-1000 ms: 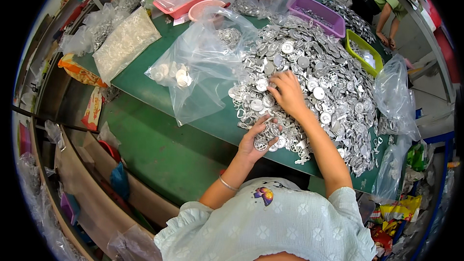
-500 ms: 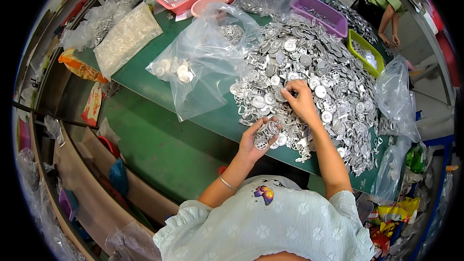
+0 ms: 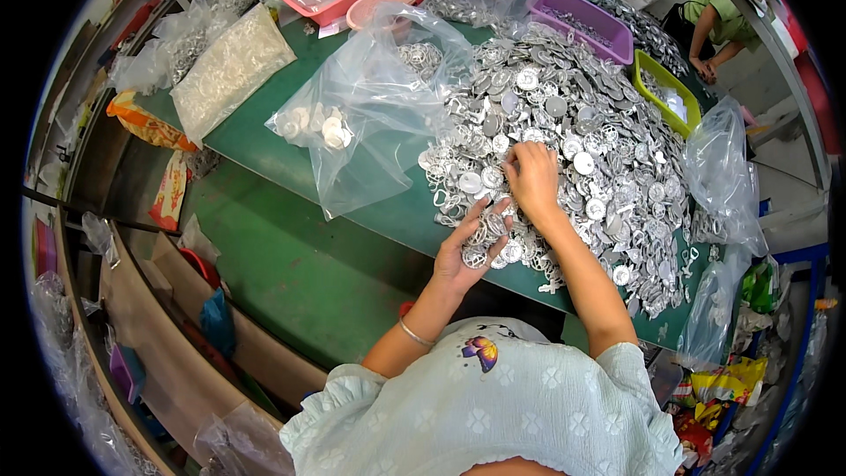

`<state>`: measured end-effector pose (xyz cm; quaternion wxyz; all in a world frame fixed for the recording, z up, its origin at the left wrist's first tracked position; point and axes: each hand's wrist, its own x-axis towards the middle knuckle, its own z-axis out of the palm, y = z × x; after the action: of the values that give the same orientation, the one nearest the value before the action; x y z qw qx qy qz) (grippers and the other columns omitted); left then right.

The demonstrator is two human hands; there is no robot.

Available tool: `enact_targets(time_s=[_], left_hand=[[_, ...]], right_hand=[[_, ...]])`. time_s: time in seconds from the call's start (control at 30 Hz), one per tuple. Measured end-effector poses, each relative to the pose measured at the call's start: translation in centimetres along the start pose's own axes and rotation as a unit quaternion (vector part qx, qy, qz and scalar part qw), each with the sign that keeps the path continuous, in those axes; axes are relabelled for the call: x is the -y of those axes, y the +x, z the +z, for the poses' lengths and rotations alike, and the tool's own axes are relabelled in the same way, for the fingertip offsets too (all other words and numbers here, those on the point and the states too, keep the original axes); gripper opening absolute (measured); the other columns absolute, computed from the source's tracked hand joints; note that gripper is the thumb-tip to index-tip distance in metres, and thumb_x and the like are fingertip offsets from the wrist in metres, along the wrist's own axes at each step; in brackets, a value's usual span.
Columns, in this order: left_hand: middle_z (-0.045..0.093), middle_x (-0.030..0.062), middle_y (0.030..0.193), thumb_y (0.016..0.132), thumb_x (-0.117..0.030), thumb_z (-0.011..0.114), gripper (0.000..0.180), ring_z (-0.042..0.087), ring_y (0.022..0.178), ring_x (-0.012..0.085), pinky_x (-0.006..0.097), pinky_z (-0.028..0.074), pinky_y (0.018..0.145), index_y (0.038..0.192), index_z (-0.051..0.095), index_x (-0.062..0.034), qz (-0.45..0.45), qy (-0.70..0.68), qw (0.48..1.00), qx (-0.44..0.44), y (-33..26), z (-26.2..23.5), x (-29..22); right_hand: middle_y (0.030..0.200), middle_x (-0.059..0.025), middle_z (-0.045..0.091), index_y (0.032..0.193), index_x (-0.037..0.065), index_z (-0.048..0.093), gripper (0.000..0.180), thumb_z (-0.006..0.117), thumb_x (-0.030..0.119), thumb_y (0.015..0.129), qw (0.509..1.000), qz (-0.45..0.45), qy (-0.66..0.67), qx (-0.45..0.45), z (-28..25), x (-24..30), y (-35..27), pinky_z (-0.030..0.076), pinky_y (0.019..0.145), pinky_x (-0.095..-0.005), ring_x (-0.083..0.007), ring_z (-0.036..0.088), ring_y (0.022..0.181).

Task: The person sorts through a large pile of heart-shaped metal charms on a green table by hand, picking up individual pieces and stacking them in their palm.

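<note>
A large heap of silver-coloured metal charms (image 3: 608,203), many of them round discs and openwork rings, covers the right part of the green table (image 3: 374,225). My left hand (image 3: 454,263) is cupped at the heap's near edge, palm up, around several round openwork metal charms (image 3: 485,234). Just above and to the right of it, my right hand (image 3: 534,181) reaches into the heap with its fingers bent down and together. Its fingertips are partly hidden, so whatever they pinch cannot be made out.
Left of the heap lies a clear plastic bag (image 3: 370,123) with pale discs and openwork charms. A purple basket (image 3: 582,22), a yellow-green basket (image 3: 667,95) and a pink basket (image 3: 344,2) stand behind. Another person (image 3: 718,22) works at the far right.
My right hand has shifted slightly left and its fingers have turned down into the heap. The left hand has tilted a little with its charms. The other person's hands moved.
</note>
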<state>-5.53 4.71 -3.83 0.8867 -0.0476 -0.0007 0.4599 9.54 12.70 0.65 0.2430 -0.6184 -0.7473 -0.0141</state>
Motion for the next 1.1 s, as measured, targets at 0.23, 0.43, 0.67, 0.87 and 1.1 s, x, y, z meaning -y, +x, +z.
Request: enact_targets(time_s=[0.23, 0.43, 0.67, 0.87, 1.1], left_hand=[[0.031, 0.0161, 0.14, 0.08, -0.01, 0.059, 0.056, 0.043, 0.12, 0.0304, 0.043, 0.044, 0.096, 0.133, 0.039, -0.0101, 0.013, 0.037, 0.999, -0.017, 0.0, 0.6, -0.2], [0.031, 0.0157, 0.141, 0.08, -0.012, 0.06, 0.059, 0.043, 0.12, 0.0302, 0.043, 0.039, 0.1, 0.134, 0.037, -0.0079, 0.028, 0.058, 0.998, -0.027, 0.0, 0.7, -0.2], [0.031, 0.0149, 0.141, 0.08, -0.011, 0.06, 0.062, 0.041, 0.122, 0.0308, 0.042, 0.038, 0.101, 0.136, 0.034, -0.0076, 0.033, 0.047, 0.998, -0.015, 0.3, 0.7, -0.4], [0.036, 0.0137, 0.137, 0.081, -0.01, 0.059, 0.061, 0.039, 0.124, 0.033, 0.044, 0.039, 0.1, 0.137, 0.033, -0.0128, 0.05, 0.079, 0.995, -0.021, 0.3, 0.6, -0.9], [0.044, 0.0129, 0.129, 0.083, -0.014, 0.06, 0.056, 0.048, 0.115, 0.0309, 0.039, 0.052, 0.086, 0.134, 0.036, -0.013, 0.014, 0.063, 0.998, -0.014, 0.6, 0.1, -1.0]], right_hand=[[0.09, -0.0076, 0.051, 0.089, 0.007, 0.057, 0.028, 0.073, 0.014, 0.068, 0.999, -0.032, -0.023, -0.003, -0.7, 0.6, -0.1, 0.036, 0.077, -0.0389, -0.0256, 0.048, 0.09], [0.079, -0.0106, 0.054, 0.09, 0.005, 0.056, 0.026, 0.07, 0.01, 0.069, 0.988, 0.036, 0.146, 0.034, -0.5, -1.0, 0.1, 0.039, 0.071, -0.0378, -0.0292, 0.052, 0.08], [0.069, -0.0087, 0.059, 0.078, 0.0, 0.059, 0.014, 0.068, 0.011, 0.075, 0.98, 0.019, 0.193, 0.038, -1.0, -0.7, 0.0, 0.041, 0.059, -0.0324, -0.0217, 0.056, 0.065], [0.067, -0.0051, 0.059, 0.08, -0.001, 0.064, 0.016, 0.067, 0.014, 0.078, 0.839, 0.132, 0.451, 0.276, -4.1, 1.5, 0.8, 0.041, 0.055, -0.0259, -0.0136, 0.054, 0.061], [0.086, -0.0081, 0.054, 0.078, 0.004, 0.066, 0.02, 0.071, 0.023, 0.071, 0.988, -0.099, -0.118, -0.02, 3.1, 1.5, 4.9, 0.036, 0.076, -0.0369, -0.0234, 0.047, 0.088]])
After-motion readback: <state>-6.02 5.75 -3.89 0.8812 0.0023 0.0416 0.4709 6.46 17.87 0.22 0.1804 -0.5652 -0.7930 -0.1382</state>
